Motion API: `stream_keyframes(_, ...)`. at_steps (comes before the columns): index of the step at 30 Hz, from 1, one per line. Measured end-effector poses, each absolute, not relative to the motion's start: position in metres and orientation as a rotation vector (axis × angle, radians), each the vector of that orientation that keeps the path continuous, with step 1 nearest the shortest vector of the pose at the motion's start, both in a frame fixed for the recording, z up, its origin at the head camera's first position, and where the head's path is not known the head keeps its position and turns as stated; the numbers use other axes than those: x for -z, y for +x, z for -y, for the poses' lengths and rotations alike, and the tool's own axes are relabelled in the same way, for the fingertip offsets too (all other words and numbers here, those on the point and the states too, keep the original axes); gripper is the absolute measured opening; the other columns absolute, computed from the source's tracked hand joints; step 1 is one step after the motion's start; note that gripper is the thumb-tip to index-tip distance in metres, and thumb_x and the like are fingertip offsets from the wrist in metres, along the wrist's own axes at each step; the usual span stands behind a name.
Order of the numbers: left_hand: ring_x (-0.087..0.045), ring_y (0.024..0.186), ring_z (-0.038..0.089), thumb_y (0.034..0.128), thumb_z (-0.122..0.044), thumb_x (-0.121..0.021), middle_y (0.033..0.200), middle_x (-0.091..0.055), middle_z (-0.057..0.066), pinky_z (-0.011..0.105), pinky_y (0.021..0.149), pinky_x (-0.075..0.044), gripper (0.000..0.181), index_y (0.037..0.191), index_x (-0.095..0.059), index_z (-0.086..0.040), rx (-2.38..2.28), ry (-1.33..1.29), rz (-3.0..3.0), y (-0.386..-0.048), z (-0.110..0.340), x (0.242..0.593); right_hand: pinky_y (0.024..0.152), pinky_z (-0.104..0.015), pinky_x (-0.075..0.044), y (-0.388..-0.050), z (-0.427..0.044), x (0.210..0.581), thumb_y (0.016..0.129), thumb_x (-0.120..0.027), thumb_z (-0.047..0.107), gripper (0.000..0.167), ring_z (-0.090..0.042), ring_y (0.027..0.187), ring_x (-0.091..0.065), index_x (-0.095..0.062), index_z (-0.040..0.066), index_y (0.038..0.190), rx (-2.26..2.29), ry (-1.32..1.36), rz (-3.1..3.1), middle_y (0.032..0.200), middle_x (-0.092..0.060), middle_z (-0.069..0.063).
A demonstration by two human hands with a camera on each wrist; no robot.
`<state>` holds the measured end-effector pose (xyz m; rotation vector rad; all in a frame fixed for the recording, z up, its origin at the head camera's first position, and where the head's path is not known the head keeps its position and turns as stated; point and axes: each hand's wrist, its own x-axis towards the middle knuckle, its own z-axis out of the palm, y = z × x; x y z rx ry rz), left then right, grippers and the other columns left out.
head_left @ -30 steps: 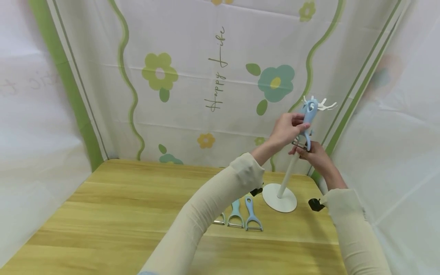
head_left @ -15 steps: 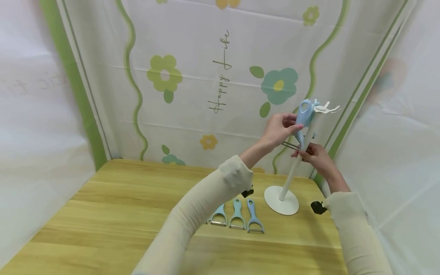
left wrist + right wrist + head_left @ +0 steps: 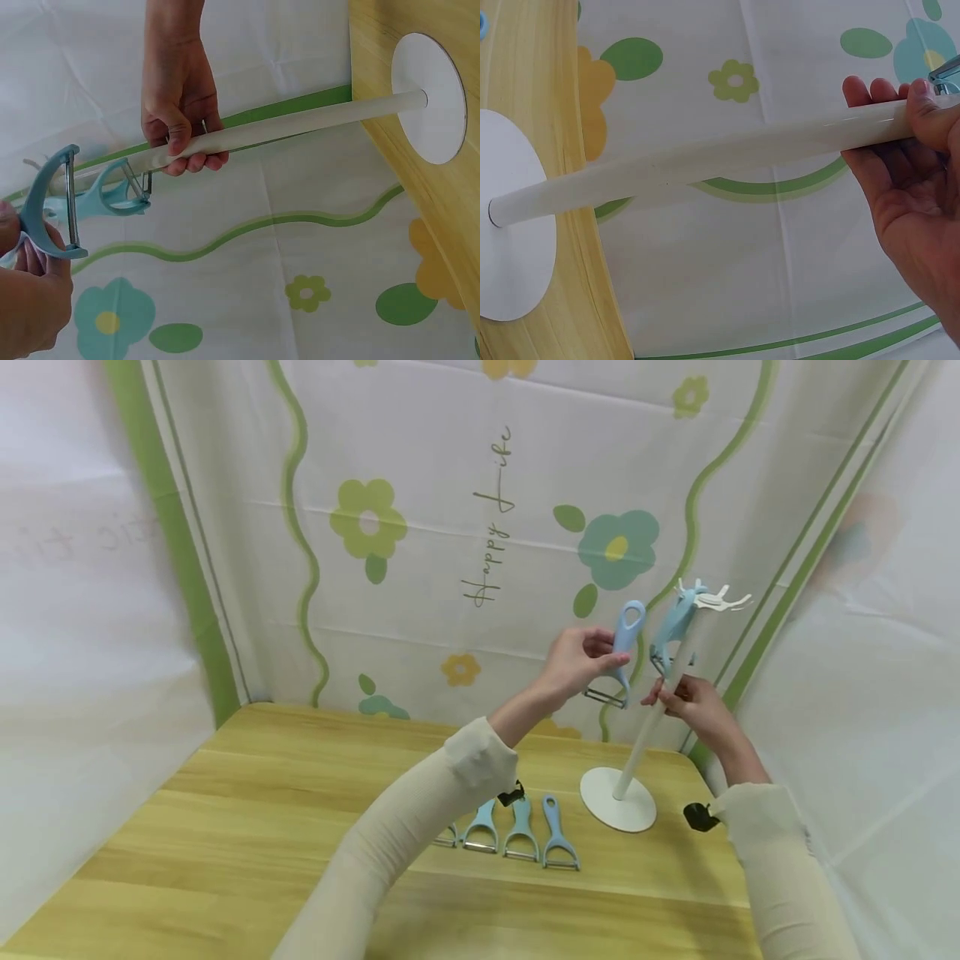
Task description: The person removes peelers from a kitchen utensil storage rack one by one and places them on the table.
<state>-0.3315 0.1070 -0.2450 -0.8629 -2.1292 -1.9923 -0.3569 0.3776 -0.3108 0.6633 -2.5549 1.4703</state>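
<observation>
Between the thumb and fingers of my left hand [image 3: 573,667] is a blue Y-shaped peeler [image 3: 628,625], handle loop up and blade down, apart from the stand. Up close in the left wrist view, the peeler [image 3: 33,211] shows its metal blade. My right hand [image 3: 699,706] grips the white pole [image 3: 639,750] of an upright stand, below its hooks [image 3: 722,602]. Fingers and thumb curl round the pole [image 3: 742,154] in the right wrist view. A light blue peeler [image 3: 677,617] hangs from the hooks; another's blade end partly shows behind the pole.
Several peelers lie in a row on the wooden table [image 3: 262,827], among them a blue one [image 3: 553,827] and a teal one [image 3: 522,827]; my left sleeve partly covers the row. The stand's round white base [image 3: 600,795] is near the table's back right corner. Printed curtains enclose the table.
My left hand has moved left, away from the stand, with the blue peeler still in it. The light blue peeler on the hooks is now uncovered. My right hand keeps its grip on the pole.
</observation>
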Motion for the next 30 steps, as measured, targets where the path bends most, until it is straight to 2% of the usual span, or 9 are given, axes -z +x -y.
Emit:
stream_keyframes(9, -0.064, 0.075, 0.008, 0.0863, -0.012, -0.078, 0.093, -0.073, 0.013, 0.018, 0.069, -0.053, 0.023, 0.104, -0.070, 0.000, 1.925, -0.804, 2.199, -0.327, -0.084, 0.265, 0.082, -0.011, -0.054, -0.357, -0.380, 0.315, 0.105, -0.051, 0.016, 0.034, 0.003, 0.094, -0.067, -0.051, -0.015, 0.117, -1.491, 0.646, 2.549, 0.094, -0.071, 0.011)
stream_keyframes(19, -0.063, 0.077, 0.009, 0.0873, -0.012, -0.077, 0.096, -0.073, 0.013, 0.019, 0.070, -0.052, 0.023, 0.106, -0.070, -0.001, 1.966, -0.662, 2.295, -0.319, -0.054, 0.294, 0.082, -0.012, -0.054, -0.356, -0.378, 0.313, 0.105, -0.051, 0.017, 0.034, 0.003, 0.094, -0.067, -0.052, -0.014, 0.117, -1.488, 0.661, 2.549, 0.095, -0.071, 0.010)
stream_keyframes(30, -0.062, 0.078, 0.011, 0.0866, -0.009, -0.077, 0.092, -0.072, 0.009, 0.025, 0.075, -0.053, 0.020, 0.103, -0.070, 0.001, 2.035, -0.495, 2.334, -0.316, -0.026, 0.328, 0.082, -0.012, -0.055, -0.357, -0.379, 0.313, 0.104, -0.051, 0.015, 0.033, 0.002, 0.094, -0.067, -0.051, -0.016, 0.116, -1.513, 0.688, 2.521, 0.095, -0.071, 0.010)
